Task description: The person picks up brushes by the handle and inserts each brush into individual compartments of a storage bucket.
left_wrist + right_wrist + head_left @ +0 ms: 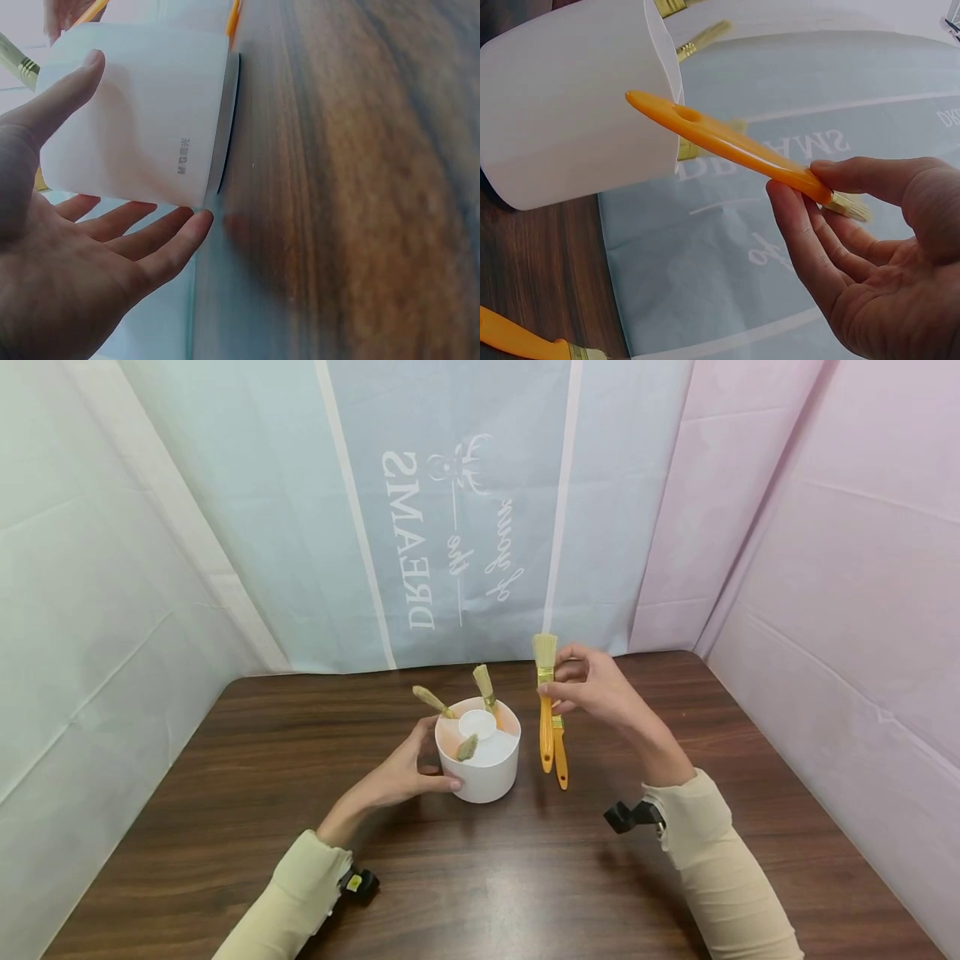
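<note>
My left hand [401, 770] holds the side of a round white desk organizer [486, 783], thumb on the near wall and fingers round the left side. Three paintbrushes stand in its compartments, bristles up: one leans left [431, 700], one is at the back [483, 687], and one shows low at the front [467, 747]. To the right of the organizer, my right hand [603, 692] pinches a paintbrush [735, 150] with an orange handle between thumb and fingers, bristles up and handle down. Another orange-handled paintbrush [561, 758] lies on the table behind it, partly hidden.
The dark wood-grain table [262, 793] is bordered at the back by a pale blue cloth [480, 527] with mirrored lettering. White cloth walls stand on the left [112, 610] and right [847, 610]. Both wrists carry black camera mounts.
</note>
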`<control>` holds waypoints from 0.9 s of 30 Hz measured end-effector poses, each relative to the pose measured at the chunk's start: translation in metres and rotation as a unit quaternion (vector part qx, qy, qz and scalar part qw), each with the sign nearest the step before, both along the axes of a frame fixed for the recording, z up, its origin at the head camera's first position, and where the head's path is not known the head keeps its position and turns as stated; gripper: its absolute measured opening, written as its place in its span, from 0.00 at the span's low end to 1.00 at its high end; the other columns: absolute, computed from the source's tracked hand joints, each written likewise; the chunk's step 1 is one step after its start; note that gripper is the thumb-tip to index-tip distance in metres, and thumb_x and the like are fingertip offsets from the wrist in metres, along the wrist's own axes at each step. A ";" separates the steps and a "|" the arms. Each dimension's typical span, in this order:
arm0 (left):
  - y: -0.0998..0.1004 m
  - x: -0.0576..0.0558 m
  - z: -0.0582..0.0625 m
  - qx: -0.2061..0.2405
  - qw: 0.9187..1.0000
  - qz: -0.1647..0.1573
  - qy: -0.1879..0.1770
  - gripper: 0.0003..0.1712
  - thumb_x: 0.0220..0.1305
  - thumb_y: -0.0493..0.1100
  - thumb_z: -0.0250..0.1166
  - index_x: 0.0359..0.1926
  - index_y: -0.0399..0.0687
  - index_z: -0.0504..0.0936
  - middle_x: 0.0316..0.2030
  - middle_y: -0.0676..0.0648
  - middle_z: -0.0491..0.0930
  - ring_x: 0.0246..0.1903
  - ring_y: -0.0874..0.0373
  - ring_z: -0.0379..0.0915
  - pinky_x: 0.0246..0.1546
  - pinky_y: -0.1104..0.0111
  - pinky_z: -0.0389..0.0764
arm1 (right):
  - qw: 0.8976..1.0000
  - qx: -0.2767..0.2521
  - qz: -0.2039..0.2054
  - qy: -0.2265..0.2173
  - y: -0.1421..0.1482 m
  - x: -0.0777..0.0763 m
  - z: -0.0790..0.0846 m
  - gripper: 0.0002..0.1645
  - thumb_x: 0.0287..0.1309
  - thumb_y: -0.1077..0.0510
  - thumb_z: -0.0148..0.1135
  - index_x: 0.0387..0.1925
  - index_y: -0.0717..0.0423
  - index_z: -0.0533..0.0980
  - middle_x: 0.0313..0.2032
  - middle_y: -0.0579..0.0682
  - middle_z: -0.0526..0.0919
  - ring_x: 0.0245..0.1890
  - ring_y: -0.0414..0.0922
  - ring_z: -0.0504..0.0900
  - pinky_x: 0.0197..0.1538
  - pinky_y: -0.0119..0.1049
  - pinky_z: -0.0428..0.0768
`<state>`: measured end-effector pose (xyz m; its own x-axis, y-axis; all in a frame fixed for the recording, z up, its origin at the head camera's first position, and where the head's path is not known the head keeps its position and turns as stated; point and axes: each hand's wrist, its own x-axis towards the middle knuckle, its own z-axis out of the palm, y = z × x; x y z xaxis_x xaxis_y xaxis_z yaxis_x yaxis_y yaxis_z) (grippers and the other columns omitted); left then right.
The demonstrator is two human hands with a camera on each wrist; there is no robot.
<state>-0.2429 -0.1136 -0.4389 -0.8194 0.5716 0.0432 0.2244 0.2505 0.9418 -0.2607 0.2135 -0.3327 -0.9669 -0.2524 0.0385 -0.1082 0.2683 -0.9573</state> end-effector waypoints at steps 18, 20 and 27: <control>0.005 0.004 0.002 -0.006 1.000 0.001 0.003 0.60 0.60 0.41 0.77 0.81 0.53 0.45 0.77 0.40 0.59 0.76 0.43 0.59 0.64 0.47 0.79 | 0.992 -0.102 -0.027 0.066 -0.017 0.008 -0.001 0.19 0.61 0.68 0.68 0.47 0.59 0.67 0.31 0.47 0.86 0.30 0.43 0.89 0.44 0.54 0.90; 0.005 0.004 0.002 -0.011 1.000 0.003 0.003 0.60 0.61 0.42 0.77 0.81 0.53 0.44 0.77 0.40 0.58 0.76 0.42 0.58 0.65 0.45 0.78 | 0.991 -0.108 -0.032 0.074 -0.018 0.009 0.000 0.19 0.61 0.68 0.69 0.46 0.58 0.67 0.30 0.46 0.85 0.29 0.43 0.89 0.42 0.53 0.90; 0.005 0.003 0.001 -0.028 0.999 0.015 -0.003 0.59 0.63 0.45 0.76 0.82 0.53 0.44 0.78 0.41 0.56 0.77 0.42 0.57 0.66 0.48 0.79 | 0.987 -0.114 -0.047 0.104 -0.021 0.010 0.000 0.19 0.60 0.69 0.68 0.45 0.57 0.67 0.30 0.44 0.86 0.26 0.45 0.89 0.39 0.50 0.91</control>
<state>-0.2401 -0.1091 -0.4383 -0.8369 0.5474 0.0068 0.2097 0.3090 0.9277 -0.2502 0.1923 -0.3325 -0.9508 -0.1236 0.2840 -0.2934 0.0659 -0.9537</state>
